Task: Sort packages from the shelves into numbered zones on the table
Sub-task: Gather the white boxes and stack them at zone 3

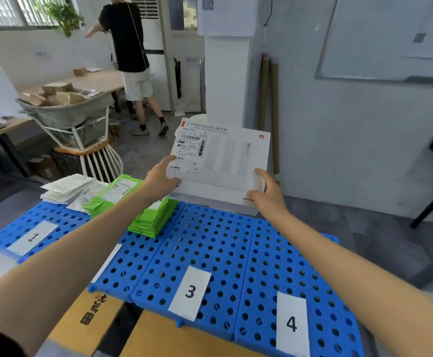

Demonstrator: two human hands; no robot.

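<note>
I hold a flat white box with a shipping label in the air beyond the far edge of the blue perforated table. My left hand grips its lower left corner and my right hand grips its lower right corner. Paper labels mark zone 1, zone 3 and zone 4. A stack of green packages lies in the second zone, whose label my left arm hides. White flat packages lie at the back of zone 1.
Cardboard boxes sit under the table's near edge. A chair carrying a grey bin of parcels stands at the back left. A person stands by a desk farther off. A white pillar and cardboard tubes stand behind the box.
</note>
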